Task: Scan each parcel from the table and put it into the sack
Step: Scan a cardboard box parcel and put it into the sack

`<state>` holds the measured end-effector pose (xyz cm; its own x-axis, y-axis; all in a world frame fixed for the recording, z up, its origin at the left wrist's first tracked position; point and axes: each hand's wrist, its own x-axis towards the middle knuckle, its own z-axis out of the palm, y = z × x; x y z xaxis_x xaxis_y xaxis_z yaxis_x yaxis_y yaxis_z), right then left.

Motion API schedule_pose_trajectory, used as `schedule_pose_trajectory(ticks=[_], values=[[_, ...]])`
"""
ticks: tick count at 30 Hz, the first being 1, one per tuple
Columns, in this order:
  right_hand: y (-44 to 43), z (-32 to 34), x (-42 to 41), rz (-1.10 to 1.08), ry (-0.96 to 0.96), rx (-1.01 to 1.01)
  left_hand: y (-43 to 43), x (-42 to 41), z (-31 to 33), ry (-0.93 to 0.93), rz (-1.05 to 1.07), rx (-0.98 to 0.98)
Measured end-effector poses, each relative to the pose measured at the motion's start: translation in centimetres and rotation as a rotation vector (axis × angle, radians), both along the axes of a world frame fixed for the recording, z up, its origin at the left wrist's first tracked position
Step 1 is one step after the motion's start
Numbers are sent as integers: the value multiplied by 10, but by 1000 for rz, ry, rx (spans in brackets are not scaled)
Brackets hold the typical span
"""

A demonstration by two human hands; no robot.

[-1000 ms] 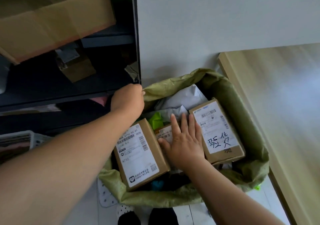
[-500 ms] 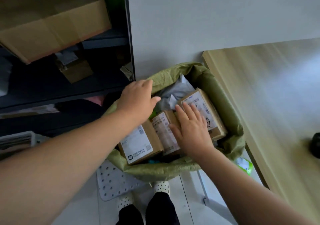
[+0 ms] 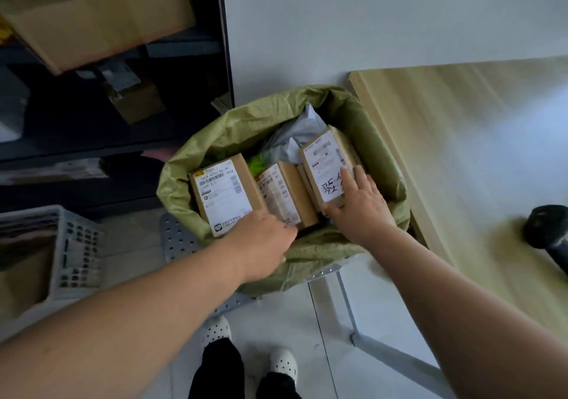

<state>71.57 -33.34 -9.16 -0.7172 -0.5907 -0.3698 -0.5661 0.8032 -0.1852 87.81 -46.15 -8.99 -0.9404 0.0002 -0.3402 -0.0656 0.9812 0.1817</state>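
Head view: three brown label-up cardboard parcels [image 3: 226, 197] fill the green woven sack [image 3: 215, 134]; open right hand [image 3: 359, 205] presses the rightmost, left hand [image 3: 261, 238], grip unclear, touches the left two.

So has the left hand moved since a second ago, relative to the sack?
Yes. The left hand has come from the sack's far rim to its near rim, now at the near corner of the left box.

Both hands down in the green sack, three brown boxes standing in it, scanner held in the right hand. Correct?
Not the scanner: in the head view it lies on the table, and the right hand rests open on the handwritten box. The rest holds.
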Motion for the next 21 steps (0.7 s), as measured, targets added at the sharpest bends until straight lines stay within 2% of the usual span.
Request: schedule_pose_trajectory(ticks=[3,8,13,16,21], values=[[4,-3,3,54,4,-50,5,5,-13,8,83,-24],[21,-12,7,120,-42,10,9,24,-18,30,313,155],[27,-19,5,129,-83,61,23,29,9,150,390,190],[33,-19,3,129,-126,83,30,32,23,219,355,163],[30,-3,2,86,-210,96,37,47,33,37,289,113]])
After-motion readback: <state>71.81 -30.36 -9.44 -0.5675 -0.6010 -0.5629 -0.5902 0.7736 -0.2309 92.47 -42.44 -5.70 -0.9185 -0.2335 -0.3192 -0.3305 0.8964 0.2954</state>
